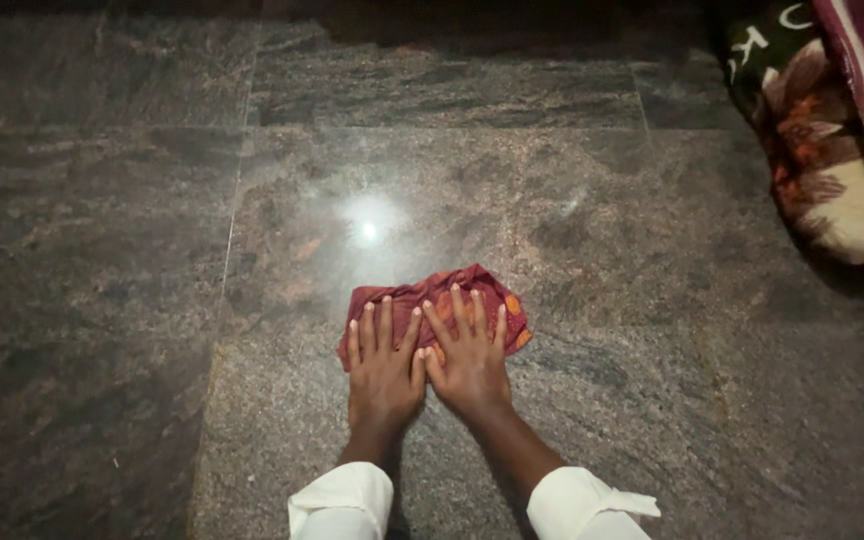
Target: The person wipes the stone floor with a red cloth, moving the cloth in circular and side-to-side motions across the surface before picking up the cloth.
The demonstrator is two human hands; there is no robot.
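Hands side by side press a crumpled dark red cloth (435, 305) flat against the polished stone floor (652, 350): the left hand (384, 370) and the right hand (467, 362) both lie open, palms down, fingers spread and pointing away from the person, thumbs touching in the middle. Neither grips the cloth; it sits under the fingers and bunches out just beyond the fingertips, with a patch of orange pattern showing to the right of the right hand. From where I stand, the work looks like wiping the floor, and to do it well I'd judge the weight should stay even across both palms so the cloth slides as one pad instead of rolling up ahead of the fingers. White sleeves (342, 500) are turned back at the wrists, well clear of the cloth. Ahead of the hands a bright light glare (369, 230) shines off the stone, which may hide streaks there. Far off to the right of the right hand lies a heap of patterned bedding (822, 140), well apart from the cloth; nothing stands between the hands and the stretch of floor in front.
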